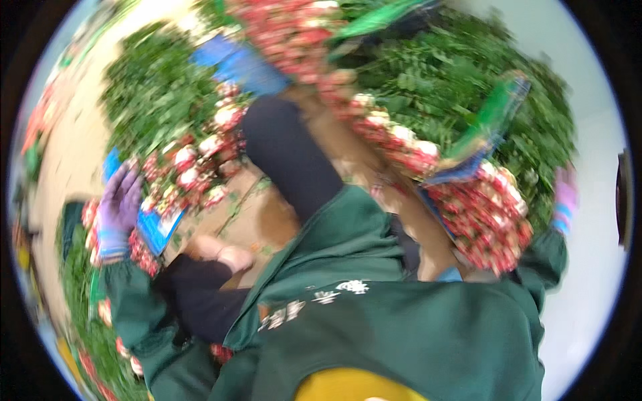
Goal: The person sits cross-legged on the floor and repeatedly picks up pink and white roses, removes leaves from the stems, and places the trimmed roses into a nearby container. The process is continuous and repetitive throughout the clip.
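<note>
My left hand [119, 210], in a purple glove with a striped blue cuff, is at the left with its fingers extended. It lies against the left side of a bunch of red and white flowers, perhaps roses [189, 168], partly wrapped in a blue sheet [159, 228]. I cannot tell how firmly it touches them. Far to the right, my right hand [565, 198], gloved alike, is beside the dark green foliage [531, 145] of a large flower pile. Its fingertips are blurred against the leaves, and its grip is unclear.
Red flower heads [481, 220] are packed along a brown edge [371, 145] at right. Green-and-blue wrapping [481, 130] sticks up among the leaves. More bunches [95, 321] lie at lower left. A pale wall [597, 210] rises at right. My dark-trousered leg [291, 145] extends forward.
</note>
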